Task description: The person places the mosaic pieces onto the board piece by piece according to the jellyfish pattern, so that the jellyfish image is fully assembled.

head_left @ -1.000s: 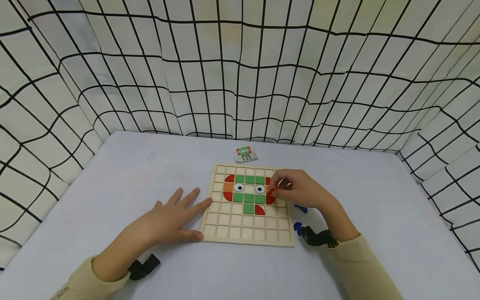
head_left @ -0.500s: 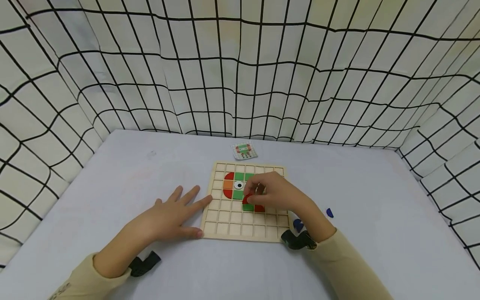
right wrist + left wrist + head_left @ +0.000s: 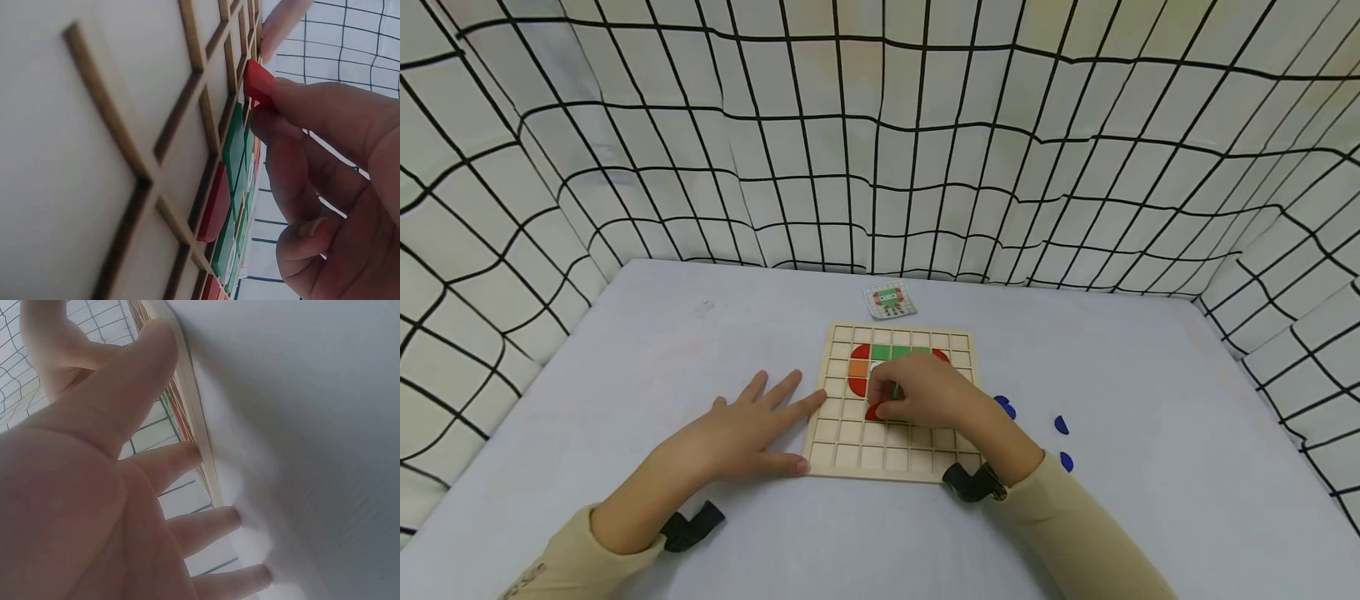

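Here it is, a small, flat, glossy red piece (image 3: 258, 83) with a thick, clean-cut edge, its far part showing plainly and the rest covered by fingertips, so the full outline can't be told. The right hand (image 3: 928, 390) has it clamped between thumb and index finger, thumb on one side, finger on the other, the piece jutting out ahead of the tips while the other fingers curl back toward the palm. And it's right over the pale wooden board (image 3: 850, 456) with raised grid strips, left of the lower green tiles; whether it touches the cell beneath can't be made out. Closer to the wrist camera, a glossy red tile with a curved side (image 3: 214, 206) sits on the grid beside flat green tiles (image 3: 233, 134). Over to the left hand (image 3: 737, 437): fingers straight and spread well apart, index finger and thumb at the board's left edge. Beyond the board lies a small printed picture card (image 3: 890, 300); off to the right, rounded blue pieces (image 3: 1061, 425) dot the white tabletop (image 3: 805, 550).
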Demonstrator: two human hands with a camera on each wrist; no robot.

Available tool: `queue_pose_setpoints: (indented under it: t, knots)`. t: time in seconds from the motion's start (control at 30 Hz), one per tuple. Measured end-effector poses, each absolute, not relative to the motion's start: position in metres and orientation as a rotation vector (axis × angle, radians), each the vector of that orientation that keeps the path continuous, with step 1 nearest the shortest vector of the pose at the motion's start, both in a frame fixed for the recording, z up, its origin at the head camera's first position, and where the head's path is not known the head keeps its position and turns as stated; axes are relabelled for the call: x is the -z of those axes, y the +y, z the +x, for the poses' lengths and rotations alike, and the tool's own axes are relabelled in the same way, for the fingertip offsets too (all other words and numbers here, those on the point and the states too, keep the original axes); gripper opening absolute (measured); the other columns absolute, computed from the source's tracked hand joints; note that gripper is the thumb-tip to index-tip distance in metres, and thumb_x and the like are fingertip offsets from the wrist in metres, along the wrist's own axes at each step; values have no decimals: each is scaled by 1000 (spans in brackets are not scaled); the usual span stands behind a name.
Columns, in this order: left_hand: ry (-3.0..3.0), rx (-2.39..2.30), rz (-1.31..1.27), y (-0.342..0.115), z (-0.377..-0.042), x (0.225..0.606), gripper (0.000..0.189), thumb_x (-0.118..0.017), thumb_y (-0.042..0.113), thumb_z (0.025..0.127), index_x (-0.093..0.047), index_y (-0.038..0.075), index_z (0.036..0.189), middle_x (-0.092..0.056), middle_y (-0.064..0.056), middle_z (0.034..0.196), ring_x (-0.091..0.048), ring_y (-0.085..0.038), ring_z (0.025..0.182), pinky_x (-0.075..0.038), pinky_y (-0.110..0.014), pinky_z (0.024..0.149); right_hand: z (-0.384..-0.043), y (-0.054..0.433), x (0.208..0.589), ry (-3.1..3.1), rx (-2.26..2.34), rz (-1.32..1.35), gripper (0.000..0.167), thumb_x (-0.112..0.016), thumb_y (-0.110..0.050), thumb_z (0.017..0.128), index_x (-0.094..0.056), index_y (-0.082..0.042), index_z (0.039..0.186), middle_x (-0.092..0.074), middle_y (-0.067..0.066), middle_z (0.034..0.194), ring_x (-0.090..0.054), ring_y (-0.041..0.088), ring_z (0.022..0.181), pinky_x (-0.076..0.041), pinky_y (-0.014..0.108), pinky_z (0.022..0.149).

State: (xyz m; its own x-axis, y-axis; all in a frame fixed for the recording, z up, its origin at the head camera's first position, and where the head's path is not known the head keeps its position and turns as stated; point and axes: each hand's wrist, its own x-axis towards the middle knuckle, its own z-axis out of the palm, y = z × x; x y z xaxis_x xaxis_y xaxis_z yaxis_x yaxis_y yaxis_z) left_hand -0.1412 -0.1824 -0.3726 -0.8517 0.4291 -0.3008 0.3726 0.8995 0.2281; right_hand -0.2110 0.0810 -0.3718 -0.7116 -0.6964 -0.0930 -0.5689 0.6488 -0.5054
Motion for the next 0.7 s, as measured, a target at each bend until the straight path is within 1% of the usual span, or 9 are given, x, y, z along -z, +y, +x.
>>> queue_pose_setpoints:
  t: [0.23, 0.43, 0.63, 0.7]
  knots:
    - [2722, -229, 604, -183, -141, 374, 89, -62, 69, 84, -30, 32, 158, -21, -15, 165, -17, -57, 145, -26, -85, 93, -211, 79, 374, 2612, 588, -1006, 9, -76, -19, 90, -69, -23, 88, -62, -14, 82, -57, 10, 83, -50, 25, 76]
    - [2719, -221, 600, -182, -142, 373, 89, -62, 70, 83, -31, 32, 158, -21, -15, 165, -18, -57, 145, -27, -85, 92, -212, 81, 377, 2637, 496, -995, 7, -77, -24, 90, -70, -27, 90, -61, -14, 87, -56, 10, 86, -48, 26, 78]
    - [2718, -220, 589, -180, -142, 373, 90, -64, 69, 82, -32, 32, 157, -22, -16, 164, -18, -57, 145, -27, -85, 93, -211, 97, 376, 2657, 588, -982, 8, -74, -21, 91, -71, -27, 94, -63, -16, 90, -57, 8, 87, -48, 26, 78]
    - [2721, -220, 590, -180, -142, 373, 90, -65, 69, 82, -32, 31, 157, -23, -16, 164, -18, -57, 145, -27, -85, 93, -210, 107, 374, 2674, 645, -961, 8, -74, -21, 90, -72, -26, 95, -64, -16, 90, -57, 8, 85, -49, 28, 76]
